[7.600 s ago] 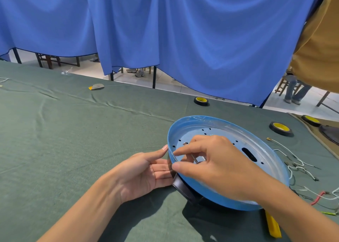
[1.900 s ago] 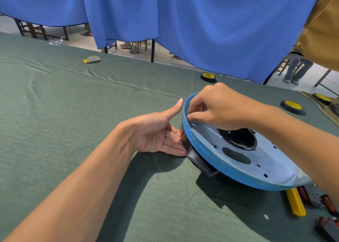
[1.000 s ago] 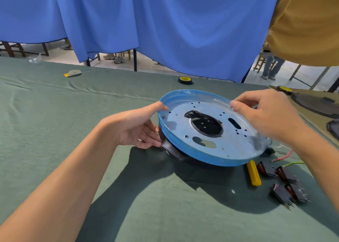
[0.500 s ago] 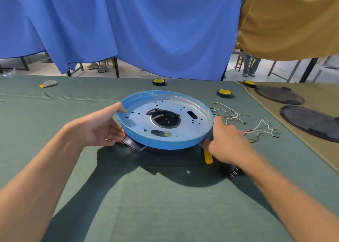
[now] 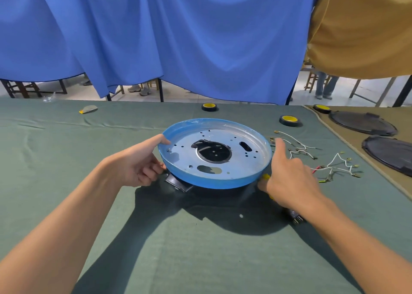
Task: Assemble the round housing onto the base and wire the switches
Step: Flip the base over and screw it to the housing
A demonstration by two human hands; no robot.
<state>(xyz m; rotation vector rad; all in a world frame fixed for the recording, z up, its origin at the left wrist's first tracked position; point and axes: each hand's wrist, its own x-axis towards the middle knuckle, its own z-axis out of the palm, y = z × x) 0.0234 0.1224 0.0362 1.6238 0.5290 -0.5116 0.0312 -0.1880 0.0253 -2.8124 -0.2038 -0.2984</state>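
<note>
Left grip (image 5: pixel 138 168) clamps the round housing (image 5: pixel 214 182) at its left rim, thumb on top, fingers curled under. Right grip (image 5: pixel 289 177) holds the opp. rim, one digit straight up, rest curled below. Housing sits on the black base (image 5: pixel 178 182), mid-worktop (image 5: pixel 200 249), btwn both grips. Switches (image 5: pixel 296 219) lie by the right wrist, wires (image 5: pixel 334 166) further right, so right grip is nearer. Open cloth in front & left.

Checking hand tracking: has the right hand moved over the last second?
Yes. The right hand went from the far-right rim of the housing down to its near-right edge, next to the yellow tool on the cloth.
</note>
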